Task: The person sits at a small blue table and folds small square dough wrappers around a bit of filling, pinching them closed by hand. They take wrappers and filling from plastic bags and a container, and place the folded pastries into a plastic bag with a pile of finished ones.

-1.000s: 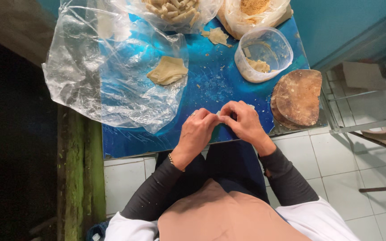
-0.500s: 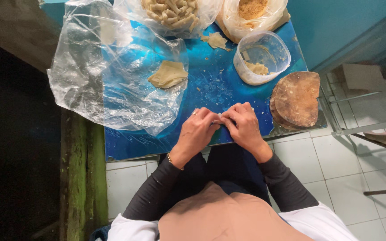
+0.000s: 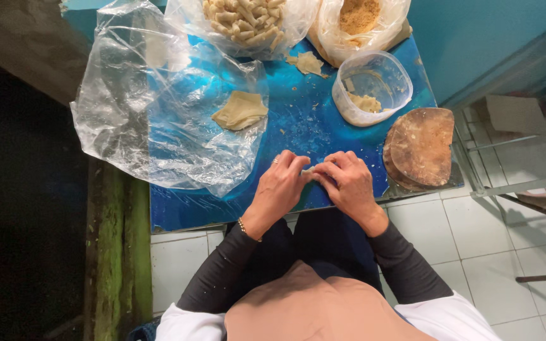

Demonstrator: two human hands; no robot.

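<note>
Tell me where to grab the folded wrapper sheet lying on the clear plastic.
Probably pinch the folded wrapper sheet at its right corner, coming from the bare blue table side. It lies flat on the clear plastic sheet, so a thin edge pinch suits it; that corner points toward open tabletop.

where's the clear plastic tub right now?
In the head view the clear plastic tub sits on the blue table, upper right, beyond the right hand, between the bag of crumbs and the round wooden board.
</note>
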